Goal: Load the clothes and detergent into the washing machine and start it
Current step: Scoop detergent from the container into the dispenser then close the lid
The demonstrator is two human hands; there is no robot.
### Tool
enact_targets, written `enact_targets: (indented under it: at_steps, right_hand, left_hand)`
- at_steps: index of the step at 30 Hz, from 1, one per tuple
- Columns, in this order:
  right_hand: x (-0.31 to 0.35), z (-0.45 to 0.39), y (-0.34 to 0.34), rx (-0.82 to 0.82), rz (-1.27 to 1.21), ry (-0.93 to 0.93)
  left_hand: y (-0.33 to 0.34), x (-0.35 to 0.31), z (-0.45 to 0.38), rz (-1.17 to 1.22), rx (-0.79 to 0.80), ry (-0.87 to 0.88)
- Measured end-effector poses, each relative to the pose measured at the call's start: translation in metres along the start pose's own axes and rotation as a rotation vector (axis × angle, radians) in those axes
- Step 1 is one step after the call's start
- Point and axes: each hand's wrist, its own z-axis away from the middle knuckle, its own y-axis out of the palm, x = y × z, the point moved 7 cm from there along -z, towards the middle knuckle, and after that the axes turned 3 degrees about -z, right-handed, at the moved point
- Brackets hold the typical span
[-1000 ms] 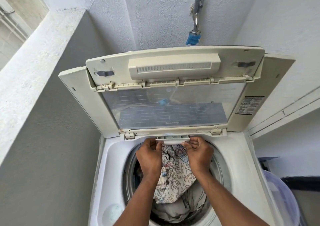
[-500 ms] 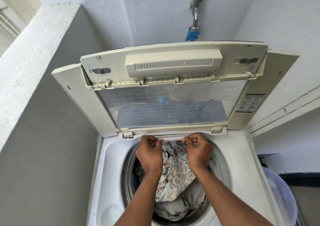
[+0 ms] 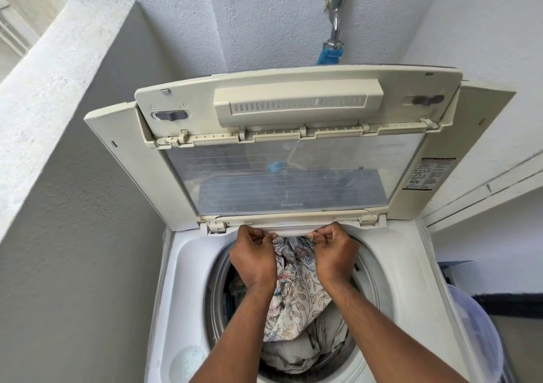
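A white top-loading washing machine (image 3: pixel 188 279) stands below me with its folding lid (image 3: pixel 293 174) raised. The drum holds clothes: a floral cloth (image 3: pixel 296 294) on top of grey fabric (image 3: pixel 302 350). At the drum's back rim sits a white detergent drawer (image 3: pixel 289 231), almost flush with the machine. My left hand (image 3: pixel 252 256) grips its left end and my right hand (image 3: pixel 335 254) grips its right end, fingers curled on the drawer's front edge.
A tap with a blue hose fitting (image 3: pixel 330 52) juts from the wall above the lid. A concrete ledge (image 3: pixel 50 88) runs along the left. A translucent plastic tub (image 3: pixel 482 332) stands to the right of the machine.
The detergent drawer has slid back into the machine under both hands. The view has shifted slightly forward and down.
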Motion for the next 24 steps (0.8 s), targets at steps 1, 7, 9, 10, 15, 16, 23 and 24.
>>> enact_targets:
  at_steps: [1, 7, 9, 10, 15, 16, 23, 24]
  right_hand:
    - [0.002, 0.0, -0.001, 0.009, 0.005, 0.001]
    - [0.02, -0.004, -0.016, 0.09, 0.11, 0.043]
    - [0.027, -0.004, -0.021, 0.108, 0.183, 0.036]
    - [0.03, -0.003, -0.024, 0.106, 0.2, 0.023]
    - [0.053, 0.009, -0.042, 0.088, 0.231, -0.077]
    - [0.061, 0.011, -0.046, 0.085, 0.225, -0.113]
    - [0.127, 0.025, -0.091, 0.02, 0.218, -0.388]
    - [0.139, 0.025, -0.098, 0.004, 0.224, -0.424]
  left_hand:
    - [-0.002, -0.002, 0.001, -0.01, 0.015, 0.011]
    - [-0.015, -0.013, 0.007, -0.103, 0.183, 0.132]
    - [-0.024, -0.017, 0.013, -0.135, 0.207, 0.203]
    - [-0.029, -0.02, 0.018, -0.148, 0.203, 0.232]
    - [-0.056, -0.039, 0.04, -0.184, 0.133, 0.331]
    - [-0.062, -0.044, 0.044, -0.185, 0.117, 0.353]
    - [-0.104, -0.102, 0.074, -0.257, -0.049, 0.606]
    - [-0.11, -0.112, 0.077, -0.258, -0.067, 0.655]
